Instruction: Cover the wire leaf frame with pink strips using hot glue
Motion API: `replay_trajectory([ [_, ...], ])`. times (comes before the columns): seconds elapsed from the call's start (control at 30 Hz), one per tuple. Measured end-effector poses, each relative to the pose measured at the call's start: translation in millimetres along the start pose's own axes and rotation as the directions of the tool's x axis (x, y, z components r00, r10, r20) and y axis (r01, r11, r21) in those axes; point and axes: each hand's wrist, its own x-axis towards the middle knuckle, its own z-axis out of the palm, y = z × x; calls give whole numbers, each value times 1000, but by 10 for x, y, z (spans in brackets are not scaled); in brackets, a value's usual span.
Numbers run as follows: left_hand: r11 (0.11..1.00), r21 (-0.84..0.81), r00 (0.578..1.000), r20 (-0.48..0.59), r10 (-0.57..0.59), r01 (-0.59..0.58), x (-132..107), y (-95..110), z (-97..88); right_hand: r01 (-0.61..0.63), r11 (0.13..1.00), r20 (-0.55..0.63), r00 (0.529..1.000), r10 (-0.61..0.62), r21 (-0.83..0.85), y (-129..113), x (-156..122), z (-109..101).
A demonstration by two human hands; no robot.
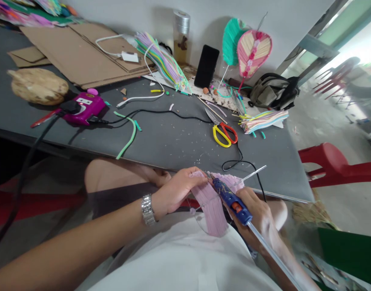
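My left hand (181, 186), with a metal-band watch on its wrist, is closed on the edge of a pink piece of pipe-cleaner rows (211, 208) on a thin wire frame, held above my lap. My right hand (256, 210) is wrapped round a blue hot glue gun (230, 200). A clear glue stick (271, 252) runs out of its back end. The gun's nozzle points up and left, close to my left fingertips at the pink piece. Whether the nozzle touches it, I cannot tell. A thin white rod (254, 173) sticks out to the right behind the gun.
Scissors (223, 133) with yellow and red handles lie on the grey table (179, 137) beside the black cord. A purple power socket (82, 107), cardboard (82, 52), pipe-cleaner bundles (164, 64), a phone (206, 66), a bottle (181, 36) and two fan shapes (254, 52) stand farther back.
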Motion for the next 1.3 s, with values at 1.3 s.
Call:
replay_trajectory([
  [1.3,999,-45,999,43,-18,20,31,-40,12,-31,997,-32,999,34,68,28,-34,-145],
])
